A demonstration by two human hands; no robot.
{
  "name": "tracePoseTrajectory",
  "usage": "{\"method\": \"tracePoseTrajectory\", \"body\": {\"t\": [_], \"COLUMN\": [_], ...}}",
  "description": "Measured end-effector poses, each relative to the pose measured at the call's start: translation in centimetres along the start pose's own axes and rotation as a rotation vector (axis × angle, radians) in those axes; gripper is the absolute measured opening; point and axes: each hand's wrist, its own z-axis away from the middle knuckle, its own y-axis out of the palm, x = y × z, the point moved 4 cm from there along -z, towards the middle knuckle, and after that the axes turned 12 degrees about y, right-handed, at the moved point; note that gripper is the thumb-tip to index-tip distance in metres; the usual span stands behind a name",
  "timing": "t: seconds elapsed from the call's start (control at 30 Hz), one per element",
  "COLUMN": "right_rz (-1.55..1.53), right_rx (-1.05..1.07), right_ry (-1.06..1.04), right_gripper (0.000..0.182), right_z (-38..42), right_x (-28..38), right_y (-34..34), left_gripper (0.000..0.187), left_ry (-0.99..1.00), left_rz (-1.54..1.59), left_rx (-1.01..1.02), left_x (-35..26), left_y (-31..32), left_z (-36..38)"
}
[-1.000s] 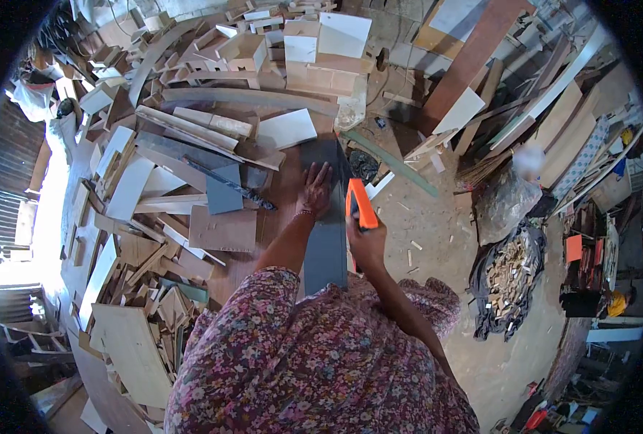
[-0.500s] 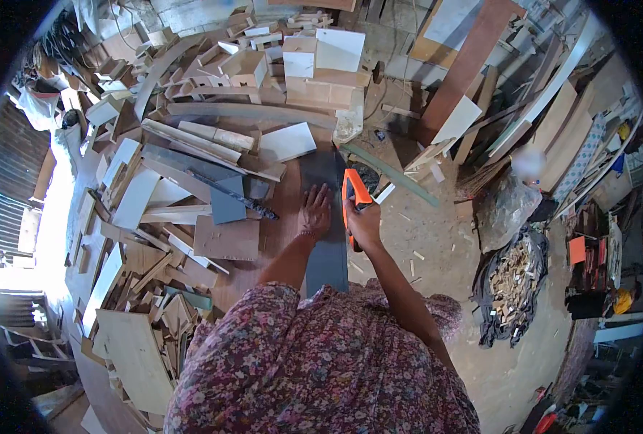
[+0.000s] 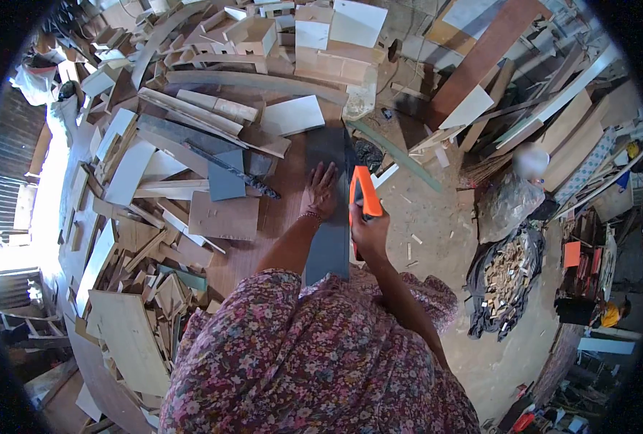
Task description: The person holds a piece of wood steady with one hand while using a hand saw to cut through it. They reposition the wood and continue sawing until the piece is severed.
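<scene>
A long dark grey board [image 3: 327, 249] lies on the brown bench top [image 3: 284, 217], its near end reaching my clothing. My left hand [image 3: 321, 191] rests flat on the board with fingers stretched out. To its right, my right hand [image 3: 370, 230] is wrapped round the orange and black handle of a handsaw [image 3: 363, 184]. The saw is at the board's right edge, and its blade is mostly hidden from above.
Stacked wood offcuts [image 3: 119, 181] cover the bench to the left. A dark patterned rod [image 3: 234, 171] lies across a small grey panel [image 3: 226, 184]. At right, a dark cloth [image 3: 477, 289] holds wood scraps, and long planks [image 3: 480, 65] lean beyond.
My right hand has drawn the saw back toward my body along the board's edge. My left hand stays on the board. The whole view has shifted slightly.
</scene>
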Motion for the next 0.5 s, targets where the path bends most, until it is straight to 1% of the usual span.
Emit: {"method": "tracePoseTrajectory", "body": {"t": [0.03,0.1,0.13,0.17,0.23,0.27,0.3,0.37,0.4,0.43,0.5], "right_rz": [0.000,0.168,0.196,0.189,-0.104,-0.169,-0.172,-0.048,0.005,0.010,-0.094], "right_rx": [0.005,-0.020,-0.081,-0.091,0.040,0.072,0.067,0.035,0.064,0.066,0.083], "right_ry": [-0.002,-0.104,-0.069,-0.081,0.156,0.183,0.174,0.086,0.086,0.101,0.191], "right_gripper": [0.015,0.014,0.015,0.015,0.017,0.017,0.017,0.016,0.014,0.014,0.012], "right_z": [-0.4,0.1,-0.4,-0.9,-1.9,-1.9,-1.7,-0.9,0.6,1.4,2.4], "right_x": [0.3,1.0,-0.3,-1.5,-2.4,-2.4,-2.0,-1.0,0.1,0.8,1.7], "right_y": [0.7,1.2,1.4,0.9,-0.4,-0.8,-0.9,-0.5,-0.9,-1.2,-2.1], "left_gripper": [0.049,0.048,0.048,0.048,0.049,0.049,0.049,0.050,0.050,0.051,0.055], "left_ry": [0.020,0.005,-0.007,0.005,0.041,0.052,0.036,0.019,0.013,0.004,0.007], "left_rz": [-0.011,0.032,0.062,0.055,-0.019,-0.020,-0.044,-0.079,-0.089,-0.086,-0.070], "left_rx": [-0.017,-0.024,-0.045,-0.054,-0.062,-0.065,-0.064,-0.071,-0.034,0.014,0.032], "left_x": [-0.2,-1.1,-1.1,-0.7,0.1,0.2,0.1,0.6,0.6,0.2,0.1], "left_y": [-0.5,-1.6,-2.1,-1.8,-0.3,0.5,0.6,0.5,0.1,0.1,0.3], "left_z": [-0.2,0.1,-0.3,-0.5,-0.3,-0.1,-0.1,-0.6,-0.8,-0.3,-0.1]}}
